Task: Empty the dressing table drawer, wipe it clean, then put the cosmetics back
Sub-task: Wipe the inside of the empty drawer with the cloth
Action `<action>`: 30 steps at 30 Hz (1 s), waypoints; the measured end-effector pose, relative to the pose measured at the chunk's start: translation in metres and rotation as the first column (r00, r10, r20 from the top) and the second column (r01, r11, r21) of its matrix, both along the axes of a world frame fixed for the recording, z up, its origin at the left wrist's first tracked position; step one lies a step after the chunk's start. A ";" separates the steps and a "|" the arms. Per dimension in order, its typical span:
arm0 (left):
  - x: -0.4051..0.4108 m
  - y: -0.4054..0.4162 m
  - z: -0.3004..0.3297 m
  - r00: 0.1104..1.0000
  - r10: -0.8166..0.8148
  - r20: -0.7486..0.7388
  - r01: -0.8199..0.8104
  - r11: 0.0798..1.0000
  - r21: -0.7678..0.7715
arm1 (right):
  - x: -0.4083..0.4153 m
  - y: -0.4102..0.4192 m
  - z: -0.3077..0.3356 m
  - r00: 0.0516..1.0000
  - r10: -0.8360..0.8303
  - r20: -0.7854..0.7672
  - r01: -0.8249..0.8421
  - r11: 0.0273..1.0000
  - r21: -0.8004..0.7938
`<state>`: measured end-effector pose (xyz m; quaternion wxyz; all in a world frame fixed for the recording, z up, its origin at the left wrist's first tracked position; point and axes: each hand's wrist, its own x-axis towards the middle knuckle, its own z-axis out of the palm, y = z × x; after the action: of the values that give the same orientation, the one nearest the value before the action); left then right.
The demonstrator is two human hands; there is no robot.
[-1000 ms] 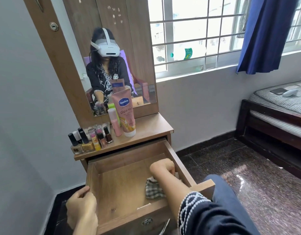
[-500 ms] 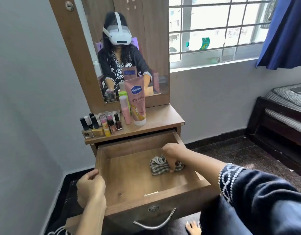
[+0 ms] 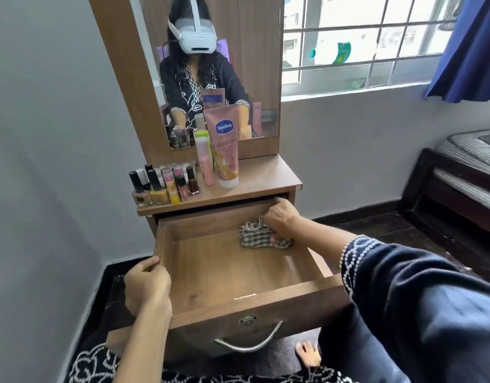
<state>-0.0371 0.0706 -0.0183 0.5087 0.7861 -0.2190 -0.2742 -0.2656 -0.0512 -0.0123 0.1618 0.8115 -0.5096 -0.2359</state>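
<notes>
Hands (image 3: 282, 219) gripping cloth (image 3: 261, 236), drawer (image 3: 238, 302) back corner

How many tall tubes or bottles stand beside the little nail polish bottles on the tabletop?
3. The big pink Vaseline tube stands in front of the mirror, a slim pink bottle at its left, and a green bottle mostly hidden behind them. More may be hidden there.

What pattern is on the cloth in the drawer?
The cloth is a dark-and-white check, seen best in the head view.
</notes>
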 end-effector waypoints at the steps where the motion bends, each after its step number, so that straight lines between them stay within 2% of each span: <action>1: 0.001 -0.001 0.000 1.000 0.003 -0.003 -0.003 1.000 0.000 | 0.000 -0.003 0.000 1.000 0.000 -0.004 0.000 1.000 0.029; 3: 0.002 -0.003 0.000 1.000 0.012 -0.006 -0.012 1.000 0.009 | -0.002 0.003 0.006 0.999 0.026 -0.045 -0.018 0.987 0.162; 6: 0.003 -0.003 -0.002 1.000 0.018 -0.006 -0.018 1.000 0.015 | -0.006 0.031 0.015 0.972 0.160 -0.171 -0.088 0.926 0.367; 9: 0.002 -0.003 -0.003 1.000 0.017 -0.011 -0.017 1.000 0.022 | -0.013 0.056 0.001 0.960 0.259 -0.105 -0.192 0.883 0.428; 13: 0.000 -0.002 -0.004 1.000 0.017 -0.015 -0.017 1.000 0.016 | -0.008 0.054 -0.006 0.919 0.347 -0.185 -0.278 0.906 0.320; 16: 0.001 -0.002 -0.004 1.000 0.009 -0.009 -0.009 1.000 0.017 | 0.000 0.030 -0.005 0.910 0.346 -0.228 -0.305 0.931 0.199; 18: 0.001 -0.001 -0.004 1.000 0.010 -0.015 -0.010 1.000 0.012 | 0.003 0.015 -0.003 0.928 0.306 -0.212 -0.289 0.951 0.107; 21: 0.001 -0.001 -0.003 1.000 0.006 -0.021 -0.006 1.000 0.000 | 0.002 0.011 0.004 0.948 0.286 -0.142 -0.275 0.957 0.096; 24: 0.001 -0.003 -0.003 1.000 0.007 -0.016 -0.007 1.000 0.006 | -0.001 0.034 0.006 0.952 0.295 -0.078 -0.267 0.930 0.252; 27: 0.001 -0.004 -0.003 1.000 0.010 -0.027 -0.010 1.000 0.010 | -0.004 0.059 -0.006 0.972 0.207 -0.107 -0.124 0.848 0.516; 30: 0.000 -0.004 -0.003 0.999 0.020 -0.027 -0.019 1.000 0.018 | -0.007 0.063 -0.005 0.982 0.176 -0.062 -0.109 0.813 0.572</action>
<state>-0.0368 0.0669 -0.0210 0.5073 0.7890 -0.2018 -0.2819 -0.2724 0.0122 -0.0170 -0.0406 0.8442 -0.3445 -0.4087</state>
